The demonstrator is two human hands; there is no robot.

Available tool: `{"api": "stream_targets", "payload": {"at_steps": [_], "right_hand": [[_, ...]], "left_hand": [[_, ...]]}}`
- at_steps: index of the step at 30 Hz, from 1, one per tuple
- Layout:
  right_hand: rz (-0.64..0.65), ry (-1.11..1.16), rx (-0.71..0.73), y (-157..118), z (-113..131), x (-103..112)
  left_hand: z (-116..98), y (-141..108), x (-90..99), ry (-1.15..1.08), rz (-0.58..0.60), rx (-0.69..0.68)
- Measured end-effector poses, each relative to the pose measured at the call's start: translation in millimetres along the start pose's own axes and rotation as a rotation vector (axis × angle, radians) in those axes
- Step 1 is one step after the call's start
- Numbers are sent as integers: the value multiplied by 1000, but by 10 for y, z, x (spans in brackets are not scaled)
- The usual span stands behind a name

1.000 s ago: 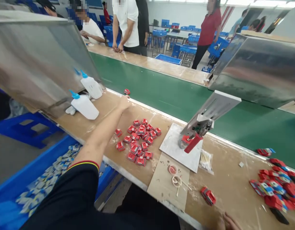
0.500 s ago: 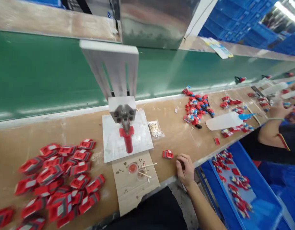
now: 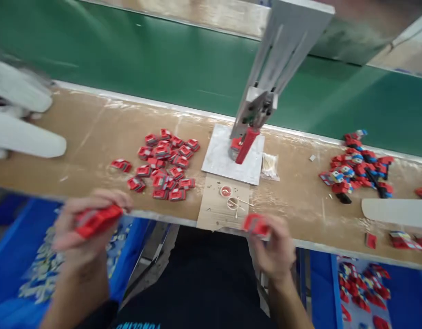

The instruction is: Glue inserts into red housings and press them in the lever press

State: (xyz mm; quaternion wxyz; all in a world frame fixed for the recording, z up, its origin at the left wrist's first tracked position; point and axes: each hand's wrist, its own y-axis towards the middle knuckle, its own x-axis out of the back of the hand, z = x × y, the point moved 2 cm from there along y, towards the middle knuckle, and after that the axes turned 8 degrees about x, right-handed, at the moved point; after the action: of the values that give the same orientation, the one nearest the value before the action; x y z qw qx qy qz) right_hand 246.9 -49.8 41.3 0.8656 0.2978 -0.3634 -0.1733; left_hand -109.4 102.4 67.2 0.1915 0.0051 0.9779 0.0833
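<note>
My left hand (image 3: 68, 226), blurred by motion, is closed around a red toy car part (image 3: 100, 220) near the bench's front edge. In my right hand (image 3: 277, 249) another red toy car part with a grey band (image 3: 255, 224) is pinched, beside the lower right of a cardboard sheet (image 3: 207, 217). Between and beyond the hands, several similar red parts (image 3: 162, 151) lie heaped on the bench. A clamp with a red handle (image 3: 247, 146) stands over a white plate (image 3: 216, 160) behind the cardboard.
Two small dishes, one with red contents (image 3: 226, 191), and cotton swabs (image 3: 243, 201) lie on the cardboard. A bag of swabs (image 3: 269, 165) is beside the plate. Red-and-blue toy pieces (image 3: 360, 169) are heaped rightward. Blue bins (image 3: 408, 292) stand below the bench; white sleeves (image 3: 29, 135) appear at left.
The view has swung left. My left hand has come into view with a red part. My right hand, earlier at the bench edge by a lone red part, now holds one.
</note>
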Motion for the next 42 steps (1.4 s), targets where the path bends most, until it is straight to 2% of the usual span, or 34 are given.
{"api": "stream_targets", "payload": {"at_steps": [2,3,4,6,9,12,14,16,19,20,22,24,26,28,31,37,39,42], "right_hand": [[293,125,134,48,378,-480],[360,100,152,71,509,-728],[406,25,136,100,587,-967],[480,-125,59,175,610,-1375],[516,-193,13,317,533,-1752],[521,-186,9,424,555,-1895],[500,-178,-2,423,620,-1822],[396,-129,36,346,670,-1559],[91,-77,150,138,602,-877],[-10,-105,139,71,526,-635],[-112,-173,17,-16,309,-252],[-69,-180,-134,-32,74,-76],[17,-127,-213,6,-94,-82],[49,-83,-207,77,-157,-166],[84,-85,-119,218,-122,-281],[151,-147,147,436,-75,-437],[164,-161,189,455,-107,-491],[209,-118,173,469,-149,-513]], "left_hand": [[4,-433,-26,-29,104,-29],[45,-626,-73,-75,105,3],[95,-794,-123,-124,57,47],[186,-1047,-219,-187,-16,137],[261,-1189,-294,-185,37,201],[319,-1136,-297,-149,103,218],[374,-1083,-298,-125,113,247],[434,-1057,-309,-99,108,285],[513,-1058,-344,-12,90,326],[535,-1055,-366,27,87,331],[580,-1026,-438,99,100,341],[625,-967,-542,157,134,338],[672,-890,-656,216,163,314],[721,-822,-754,261,182,283],[793,-768,-854,290,215,255],[864,-799,-943,258,221,199],[875,-822,-952,252,214,184],[879,-850,-954,255,222,145]]}}
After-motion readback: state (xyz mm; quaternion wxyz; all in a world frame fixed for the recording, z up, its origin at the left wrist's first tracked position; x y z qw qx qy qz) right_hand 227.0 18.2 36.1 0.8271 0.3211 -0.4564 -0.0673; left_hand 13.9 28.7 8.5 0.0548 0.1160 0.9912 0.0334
